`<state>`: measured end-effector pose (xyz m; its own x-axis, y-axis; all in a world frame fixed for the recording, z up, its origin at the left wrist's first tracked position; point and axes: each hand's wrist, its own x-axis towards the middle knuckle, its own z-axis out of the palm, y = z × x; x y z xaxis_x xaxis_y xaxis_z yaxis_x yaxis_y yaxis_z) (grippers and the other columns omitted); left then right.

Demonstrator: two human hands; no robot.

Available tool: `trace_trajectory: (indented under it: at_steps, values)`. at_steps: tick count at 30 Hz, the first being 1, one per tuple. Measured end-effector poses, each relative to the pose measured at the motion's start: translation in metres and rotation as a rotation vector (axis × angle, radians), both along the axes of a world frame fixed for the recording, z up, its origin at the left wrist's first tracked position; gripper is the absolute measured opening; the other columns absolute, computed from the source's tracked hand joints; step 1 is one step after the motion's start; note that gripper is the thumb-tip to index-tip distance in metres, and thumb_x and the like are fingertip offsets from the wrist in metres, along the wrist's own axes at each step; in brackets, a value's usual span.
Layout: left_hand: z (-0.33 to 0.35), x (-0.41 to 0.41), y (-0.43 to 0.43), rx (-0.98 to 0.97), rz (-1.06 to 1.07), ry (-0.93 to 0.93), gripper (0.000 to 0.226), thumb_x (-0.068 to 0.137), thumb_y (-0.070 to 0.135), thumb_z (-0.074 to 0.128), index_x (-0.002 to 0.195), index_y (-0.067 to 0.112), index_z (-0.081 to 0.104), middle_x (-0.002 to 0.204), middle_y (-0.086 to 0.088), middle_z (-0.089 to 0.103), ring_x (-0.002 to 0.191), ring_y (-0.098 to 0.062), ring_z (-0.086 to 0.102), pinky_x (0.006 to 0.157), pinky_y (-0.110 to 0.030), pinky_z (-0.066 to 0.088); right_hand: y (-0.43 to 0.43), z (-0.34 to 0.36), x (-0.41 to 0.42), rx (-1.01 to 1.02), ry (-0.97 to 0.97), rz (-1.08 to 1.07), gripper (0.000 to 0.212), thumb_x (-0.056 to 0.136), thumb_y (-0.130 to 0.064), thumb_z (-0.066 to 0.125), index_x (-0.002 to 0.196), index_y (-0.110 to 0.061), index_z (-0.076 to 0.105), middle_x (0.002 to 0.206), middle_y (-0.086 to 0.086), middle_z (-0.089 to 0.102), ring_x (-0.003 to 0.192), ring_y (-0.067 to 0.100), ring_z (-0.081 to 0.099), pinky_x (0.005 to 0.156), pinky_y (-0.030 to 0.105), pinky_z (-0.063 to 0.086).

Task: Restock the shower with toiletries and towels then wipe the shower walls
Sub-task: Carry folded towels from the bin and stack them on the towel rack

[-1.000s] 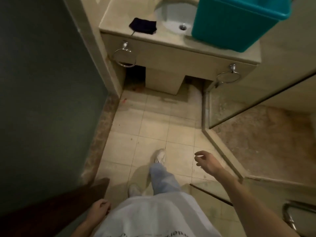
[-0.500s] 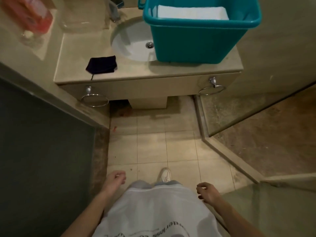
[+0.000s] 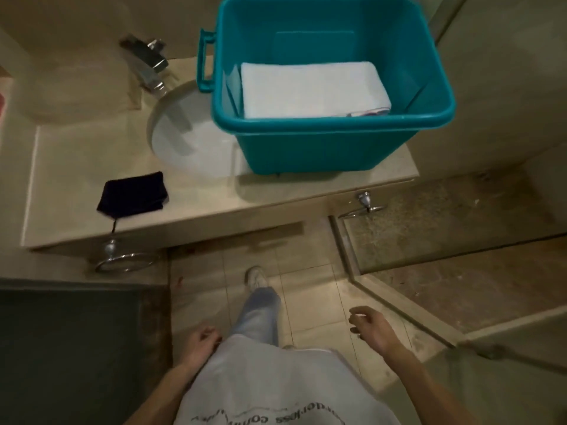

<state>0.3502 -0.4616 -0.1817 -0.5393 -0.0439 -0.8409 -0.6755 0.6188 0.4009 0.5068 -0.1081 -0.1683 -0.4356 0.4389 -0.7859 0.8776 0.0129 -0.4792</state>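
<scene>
Towel [image 3: 313, 88] lies folded in teal bin [image 3: 322, 148] on desk [image 3: 76, 154], untouched. Our left grip [image 3: 201, 343] & right grip [image 3: 372, 328] hang loose, empty; restock + wall wipe both left, we reckon.

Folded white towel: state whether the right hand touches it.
Apart. The head view shows the right hand empty, low above the floor tiles, far from the folded white towel lying inside the teal plastic bin.

A: Tub [image 3: 322, 148], top centre?
B: Smooth teal plastic, slight sheen. Towel [image 3: 310, 87] inside: white matt cloth.
A: Left side?
B: Countertop [image 3: 76, 167] glossy, stone-like. Dark cloth [image 3: 133, 194]: matt fabric. Tap [image 3: 150, 62] and towel ring [image 3: 125, 262]: bright polished metal.
</scene>
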Motion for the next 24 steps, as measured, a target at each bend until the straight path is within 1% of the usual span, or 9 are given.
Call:
trace_trajectory:
  at_steps: [5,7,10,12,14,16,19,22,24]
  values:
    - [0.003,-0.077,0.004,-0.049,-0.171,0.061,0.017,0.099,0.002,0.056,0.106,-0.007,0.069,0.106,-0.026,0.069,0.092,-0.033,0.063,0.074,-0.035,0.048,0.022,0.072,-0.107,0.178,0.264,-0.148,0.02,0.1,-0.008,0.055,0.112,-0.016,0.068,0.104,0.006,0.075,0.09,0.013,0.072,0.089,0.039,0.059]
    - [0.015,-0.117,0.018,0.032,-0.146,0.088,0.014,0.099,0.006,0.058,0.1,0.009,0.071,0.106,-0.021,0.072,0.094,-0.03,0.066,0.081,-0.037,0.052,0.031,0.112,-0.152,0.289,0.417,-0.173,0.023,0.099,-0.007,0.056,0.108,-0.024,0.068,0.102,-0.003,0.073,0.091,0.01,0.07,0.084,0.032,0.059]
    - [0.044,-0.172,0.043,0.096,-0.295,0.224,0.013,0.099,0.022,0.061,0.105,0.03,0.069,0.112,0.005,0.07,0.107,-0.015,0.065,0.099,-0.039,0.052,0.04,0.172,-0.202,0.48,0.606,-0.187,0.02,0.097,-0.008,0.058,0.108,-0.023,0.068,0.102,-0.007,0.07,0.091,0.005,0.067,0.081,0.024,0.057]
    - [0.084,-0.2,0.072,0.175,-0.331,0.401,0.016,0.099,0.025,0.061,0.111,0.032,0.069,0.11,0.014,0.07,0.106,-0.002,0.063,0.094,-0.027,0.05,0.048,0.201,-0.229,0.574,0.762,-0.17,0.019,0.097,-0.007,0.059,0.111,-0.016,0.067,0.103,-0.004,0.07,0.092,0.009,0.068,0.081,0.022,0.057]
    - [0.128,-0.22,0.102,0.236,-0.32,0.612,0.015,0.098,0.022,0.062,0.11,0.029,0.07,0.103,0.016,0.071,0.099,0.001,0.064,0.083,-0.016,0.05,0.06,0.219,-0.255,0.653,0.857,-0.141,0.017,0.097,-0.008,0.06,0.112,-0.014,0.067,0.102,-0.001,0.071,0.091,0.015,0.069,0.079,0.025,0.057]
    - [0.166,-0.233,0.125,0.287,-0.303,0.841,0.014,0.095,0.016,0.065,0.105,0.025,0.071,0.095,0.016,0.071,0.091,-0.005,0.065,0.074,-0.01,0.049,0.072,0.232,-0.278,0.737,0.88,-0.1,0.016,0.098,-0.009,0.06,0.111,-0.013,0.068,0.101,-0.001,0.071,0.093,0.016,0.069,0.081,0.029,0.056]
    - [0.203,-0.251,0.15,0.339,-0.346,1.156,0.011,0.095,0.013,0.066,0.103,0.013,0.073,0.093,0.008,0.071,0.085,-0.008,0.065,0.076,-0.011,0.048,0.094,0.244,-0.308,0.776,0.848,-0.058,0.016,0.099,-0.009,0.058,0.11,-0.014,0.069,0.101,-0.006,0.07,0.095,0.004,0.065,0.083,0.02,0.053]
    - [0.226,-0.264,0.175,0.376,-0.386,1.398,0.018,0.095,0.013,0.06,0.099,0.001,0.073,0.092,-0.002,0.071,0.082,-0.009,0.064,0.079,-0.015,0.05,0.123,0.244,-0.335,0.746,0.703,0.006,0.022,0.098,-0.018,0.058,0.117,-0.021,0.068,0.111,-0.01,0.069,0.104,0.0,0.062,0.093,0.023,0.051]
    - [0.241,-0.274,0.196,0.39,-0.408,1.444,0.019,0.096,0.013,0.059,0.1,0.0,0.072,0.093,-0.002,0.07,0.083,-0.009,0.063,0.081,-0.015,0.048,0.145,0.237,-0.352,0.702,0.541,0.102,0.032,0.096,-0.025,0.06,0.127,-0.024,0.063,0.125,-0.008,0.066,0.118,0.01,0.059,0.101,0.031,0.046]
